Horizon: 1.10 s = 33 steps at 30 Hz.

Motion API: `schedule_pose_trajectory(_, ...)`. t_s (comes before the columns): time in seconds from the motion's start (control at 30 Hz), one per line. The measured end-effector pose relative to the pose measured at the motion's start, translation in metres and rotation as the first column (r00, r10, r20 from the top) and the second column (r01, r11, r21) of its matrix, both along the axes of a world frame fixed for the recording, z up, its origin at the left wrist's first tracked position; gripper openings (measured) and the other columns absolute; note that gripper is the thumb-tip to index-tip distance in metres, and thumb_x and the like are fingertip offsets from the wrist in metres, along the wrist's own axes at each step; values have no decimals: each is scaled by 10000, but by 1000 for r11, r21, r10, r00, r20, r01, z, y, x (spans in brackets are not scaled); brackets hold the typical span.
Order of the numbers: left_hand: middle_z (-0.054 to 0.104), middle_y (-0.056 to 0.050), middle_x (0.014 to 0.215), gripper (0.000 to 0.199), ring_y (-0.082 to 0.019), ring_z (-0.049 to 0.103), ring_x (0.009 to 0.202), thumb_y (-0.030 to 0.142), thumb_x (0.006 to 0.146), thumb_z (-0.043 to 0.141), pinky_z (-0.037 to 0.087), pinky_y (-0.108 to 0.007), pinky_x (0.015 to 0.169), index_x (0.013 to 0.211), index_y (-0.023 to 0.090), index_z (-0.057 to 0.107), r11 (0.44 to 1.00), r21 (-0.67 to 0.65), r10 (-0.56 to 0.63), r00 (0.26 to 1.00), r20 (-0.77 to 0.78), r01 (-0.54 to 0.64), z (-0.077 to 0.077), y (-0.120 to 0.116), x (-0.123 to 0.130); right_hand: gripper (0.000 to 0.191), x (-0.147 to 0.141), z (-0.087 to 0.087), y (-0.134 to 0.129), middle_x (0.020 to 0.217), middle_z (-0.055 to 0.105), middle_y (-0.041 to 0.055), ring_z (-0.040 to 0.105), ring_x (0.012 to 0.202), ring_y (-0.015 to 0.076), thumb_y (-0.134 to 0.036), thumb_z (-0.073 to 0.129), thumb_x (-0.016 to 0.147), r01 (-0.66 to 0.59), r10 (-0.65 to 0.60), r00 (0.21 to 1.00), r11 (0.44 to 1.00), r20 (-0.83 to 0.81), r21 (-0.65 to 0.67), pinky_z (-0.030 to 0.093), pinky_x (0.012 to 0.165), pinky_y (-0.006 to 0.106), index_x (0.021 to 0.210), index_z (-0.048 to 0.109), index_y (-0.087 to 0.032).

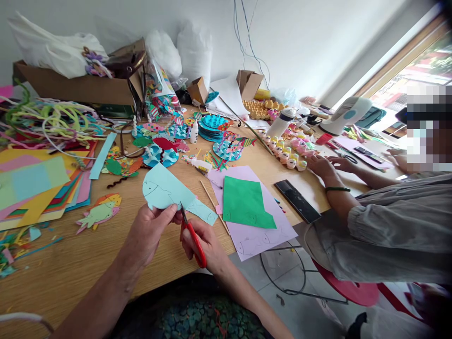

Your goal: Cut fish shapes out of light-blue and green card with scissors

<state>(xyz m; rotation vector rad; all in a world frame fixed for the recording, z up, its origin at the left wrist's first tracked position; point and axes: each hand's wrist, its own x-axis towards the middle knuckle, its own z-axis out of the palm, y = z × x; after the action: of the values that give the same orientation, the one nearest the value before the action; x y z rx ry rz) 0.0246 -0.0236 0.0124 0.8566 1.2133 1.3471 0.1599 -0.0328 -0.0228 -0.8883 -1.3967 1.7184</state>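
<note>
Light blue paper [164, 186] with fish outlines drawn on it is pinched in my left hand [151, 230], the thumb on top near the cut. My right hand [203, 240] is closed round the red handles of scissors [196, 247]. Their blades meet the lower edge of the blue paper, just right of my left thumb. On the table to the right, a green sheet [243, 200] with faint drawn fish lies over a lilac sheet [261, 230] that also bears fish outlines. A thin wooden stick [213, 205] lies beside them.
Coloured paper sheets [31, 179] and paper scraps [10, 254] lie at left, near stacked paper fish [100, 212]. Decorated blue discs [160, 155] and glue bottles [194, 131] stand behind. At right, a co-worker's hands [323, 167] are near small chick figures [291, 160]; a black phone-like slab [297, 201] lies closer.
</note>
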Motion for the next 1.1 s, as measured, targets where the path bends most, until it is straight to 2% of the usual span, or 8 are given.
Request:
schedule_pose_trajectory(0.4, 691, 25, 634, 73, -127, 589, 589, 237, 648, 711, 503, -229, 571, 677, 173, 691, 999, -3, -37, 999, 7, 37, 1, 1, -3, 474, 0, 1, -1, 480, 380, -72, 325, 422, 63, -606, 574, 781, -7, 7, 1000, 994, 2, -105, 273, 408, 205, 605, 406, -199)
schedule_pose_trajectory(0.77, 696, 13, 620, 104, -135, 603, 571, 247, 623, 712, 521, -251, 585, 686, 167, 689, 994, -48, -98, 995, -32, 97, 5, 4, -10, 474, 4, 2, -1, 480, 372, -73, 323, 422, 61, -579, 583, 800, -48, 48, 999, 993, 1, -107, 243, 413, 208, 593, 388, -199)
schedule_pose_trajectory(1.1, 697, 10, 619, 95, -139, 615, 565, 256, 641, 712, 520, -258, 596, 681, 174, 685, 980, -72, -190, 978, -88, 184, 5, 6, -19, 480, 9, 2, 2, 492, 359, -64, 288, 453, 69, -584, 558, 821, -78, 82, 992, 996, 95, -47, 210, 420, 224, 590, 388, -199)
